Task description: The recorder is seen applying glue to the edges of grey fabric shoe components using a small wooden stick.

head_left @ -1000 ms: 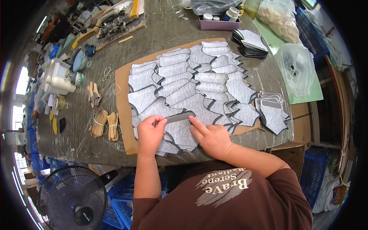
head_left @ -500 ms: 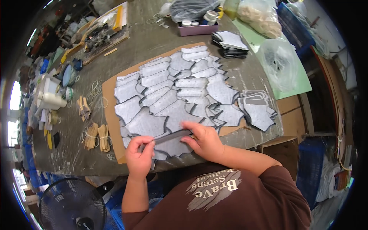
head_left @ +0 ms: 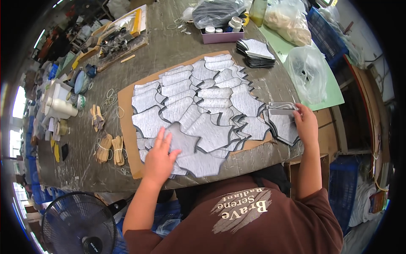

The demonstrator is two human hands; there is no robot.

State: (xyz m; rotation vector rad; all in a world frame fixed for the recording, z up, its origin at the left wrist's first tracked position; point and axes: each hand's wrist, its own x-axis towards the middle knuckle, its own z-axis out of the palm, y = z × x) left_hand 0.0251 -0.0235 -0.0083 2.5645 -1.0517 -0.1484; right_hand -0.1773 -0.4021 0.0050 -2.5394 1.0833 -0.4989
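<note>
Grey cut pieces [head_left: 146,120] of flat sheet material with dark edges and notched, curved outlines lie overlapping in rows on a brown cardboard sheet [head_left: 127,146]. My left hand [head_left: 160,156] has its fingers spread over the near left rows, touching a darker grey piece [head_left: 182,137]. At the right edge of the table, my right hand [head_left: 306,125] is closed at the side of a small fanned stack of cut pieces [head_left: 282,127]. Its fingertips pinch the edge near a grey strip-like piece [head_left: 282,112]; how many pieces they hold is hidden.
A neat stack of cut pieces [head_left: 256,53] stands farther back, near a purple tray [head_left: 222,37] with small jars. Bundles of wooden sticks [head_left: 103,148] and rubber bands [head_left: 111,96] lie on the left. A clear plastic bag [head_left: 308,74] rests on the green sheet. A black fan [head_left: 78,224] stands lower left.
My hands were together over the near rows, holding a grey piece edge-on. That piece now lies flat near my left hand, and my right hand has moved right to the small stack.
</note>
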